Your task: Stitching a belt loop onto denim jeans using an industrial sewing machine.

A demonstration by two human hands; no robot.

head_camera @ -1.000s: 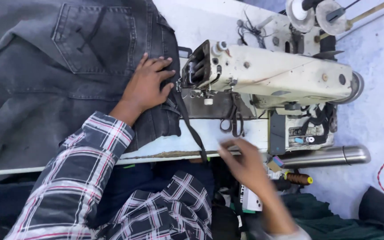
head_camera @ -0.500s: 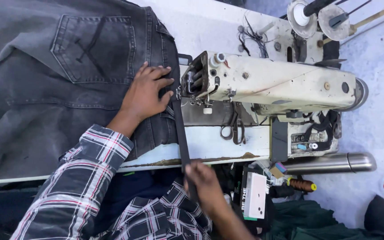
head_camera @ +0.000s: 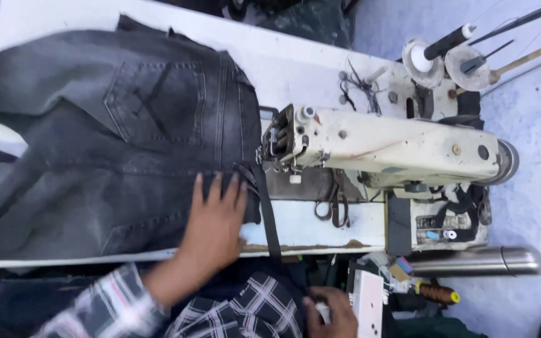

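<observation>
The left hand (head_camera: 217, 219) is lying open and flat on the dark jeans (head_camera: 126, 156) near the bench's front edge, pinning them beside the sewing machine (head_camera: 389, 150), while the right hand (head_camera: 330, 310) is curling below that edge, its grip unclear.

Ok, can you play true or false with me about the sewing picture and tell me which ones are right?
1. The left hand lies flat on the dark jeans. True.
2. The sewing machine is bright red. False: it is cream-white and worn.
3. A dark strap runs from under the machine's head down over the table edge. True.
4. The right hand is on top of the sewing machine. False: it is low down, below the table edge, by a white box.
5. The back pocket of the jeans faces up. True.
6. The person's sleeve is plain yellow. False: it is checked.
</observation>
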